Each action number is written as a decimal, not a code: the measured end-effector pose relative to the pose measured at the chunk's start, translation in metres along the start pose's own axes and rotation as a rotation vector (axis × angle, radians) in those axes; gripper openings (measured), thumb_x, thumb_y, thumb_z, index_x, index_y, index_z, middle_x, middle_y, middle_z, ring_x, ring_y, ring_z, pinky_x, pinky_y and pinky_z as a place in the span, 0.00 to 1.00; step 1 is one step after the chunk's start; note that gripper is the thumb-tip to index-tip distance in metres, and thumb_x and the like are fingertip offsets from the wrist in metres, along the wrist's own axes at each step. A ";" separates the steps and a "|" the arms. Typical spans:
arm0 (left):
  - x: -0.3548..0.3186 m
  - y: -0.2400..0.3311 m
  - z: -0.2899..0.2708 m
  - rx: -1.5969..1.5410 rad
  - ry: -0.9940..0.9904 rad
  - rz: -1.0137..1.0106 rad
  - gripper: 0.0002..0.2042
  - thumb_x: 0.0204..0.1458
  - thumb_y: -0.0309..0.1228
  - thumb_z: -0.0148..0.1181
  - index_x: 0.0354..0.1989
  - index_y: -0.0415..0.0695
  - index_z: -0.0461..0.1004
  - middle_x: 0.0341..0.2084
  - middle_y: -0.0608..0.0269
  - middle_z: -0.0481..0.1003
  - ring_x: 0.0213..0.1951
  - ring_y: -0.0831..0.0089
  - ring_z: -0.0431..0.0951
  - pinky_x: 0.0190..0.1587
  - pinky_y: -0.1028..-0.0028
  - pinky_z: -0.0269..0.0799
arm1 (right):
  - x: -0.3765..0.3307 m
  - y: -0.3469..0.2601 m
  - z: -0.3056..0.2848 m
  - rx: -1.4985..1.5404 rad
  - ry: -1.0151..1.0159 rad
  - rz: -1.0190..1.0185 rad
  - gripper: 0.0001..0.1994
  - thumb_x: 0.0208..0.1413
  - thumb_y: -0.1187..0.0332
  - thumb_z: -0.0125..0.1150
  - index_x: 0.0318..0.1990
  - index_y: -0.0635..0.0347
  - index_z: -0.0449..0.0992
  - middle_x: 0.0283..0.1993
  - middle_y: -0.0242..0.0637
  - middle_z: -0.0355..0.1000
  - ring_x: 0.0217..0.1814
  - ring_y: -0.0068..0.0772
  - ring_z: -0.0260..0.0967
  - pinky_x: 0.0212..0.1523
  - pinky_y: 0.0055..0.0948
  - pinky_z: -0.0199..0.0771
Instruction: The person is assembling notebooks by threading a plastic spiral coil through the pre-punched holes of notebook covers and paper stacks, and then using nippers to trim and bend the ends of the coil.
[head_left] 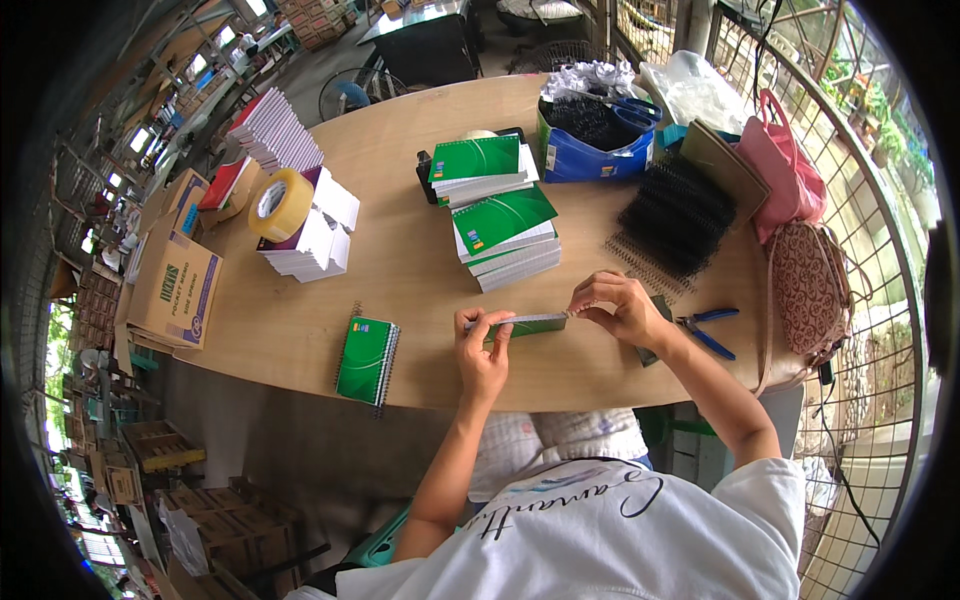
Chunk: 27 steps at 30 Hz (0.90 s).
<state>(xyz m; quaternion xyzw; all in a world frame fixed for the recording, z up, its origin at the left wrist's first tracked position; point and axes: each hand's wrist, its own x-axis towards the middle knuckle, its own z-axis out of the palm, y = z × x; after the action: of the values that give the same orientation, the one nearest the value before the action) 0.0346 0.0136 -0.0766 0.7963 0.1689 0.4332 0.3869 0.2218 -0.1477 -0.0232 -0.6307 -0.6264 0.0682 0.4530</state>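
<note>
A small green notebook [538,327] stands on its long side near the table's front edge, its bound edge upward. My left hand [482,352] grips its left end between thumb and fingers. At the right end of that edge, my right hand [625,308] is closed in a pinch; what lies between its fingertips is too small to make out. To the right lie blue-handled pliers [714,331], beside a dark flat piece [650,335] partly behind my right wrist. A spiral-bound green notebook [366,360] lies flat to the left of my left hand.
Stacks of green-covered pads [508,235] stand ahead, with black spiral coils [682,215] to their right. Behind is a blue box [598,155] holding coils and scissors. At left are white pads [318,235], a tape roll [280,205] and a carton [180,290]; at right, bags [805,280].
</note>
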 end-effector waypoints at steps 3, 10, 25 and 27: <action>0.001 0.001 -0.002 0.021 -0.014 0.040 0.05 0.54 0.29 0.65 0.37 0.45 0.79 0.31 0.61 0.64 0.35 0.66 0.67 0.37 0.71 0.66 | -0.004 0.001 -0.001 0.011 -0.104 0.138 0.05 0.51 0.75 0.63 0.37 0.57 0.78 0.34 0.35 0.76 0.38 0.40 0.74 0.39 0.36 0.72; -0.003 0.001 -0.001 0.023 -0.012 0.014 0.05 0.54 0.30 0.65 0.37 0.45 0.79 0.32 0.61 0.65 0.35 0.67 0.67 0.37 0.70 0.67 | -0.002 -0.017 0.001 -0.121 -0.146 0.191 0.09 0.54 0.72 0.62 0.43 0.56 0.72 0.32 0.35 0.75 0.35 0.43 0.74 0.32 0.41 0.71; -0.006 -0.015 -0.024 0.099 0.012 0.013 0.05 0.52 0.28 0.65 0.37 0.43 0.80 0.33 0.59 0.66 0.39 0.63 0.69 0.43 0.68 0.67 | 0.003 -0.024 -0.029 -0.421 -0.045 0.148 0.26 0.51 0.58 0.66 0.59 0.52 0.72 0.64 0.45 0.61 0.66 0.53 0.55 0.68 0.47 0.55; -0.007 -0.032 -0.053 0.081 0.025 0.002 0.07 0.51 0.30 0.66 0.36 0.42 0.79 0.34 0.59 0.66 0.40 0.62 0.68 0.45 0.67 0.66 | -0.019 -0.024 -0.077 -0.379 -0.089 0.270 0.39 0.43 0.56 0.70 0.65 0.52 0.65 0.65 0.46 0.60 0.68 0.54 0.53 0.69 0.51 0.52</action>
<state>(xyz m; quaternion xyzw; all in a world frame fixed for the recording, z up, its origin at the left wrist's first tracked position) -0.0102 0.0550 -0.0878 0.8062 0.1901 0.4362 0.3517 0.2508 -0.2061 0.0275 -0.7787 -0.5575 0.0372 0.2852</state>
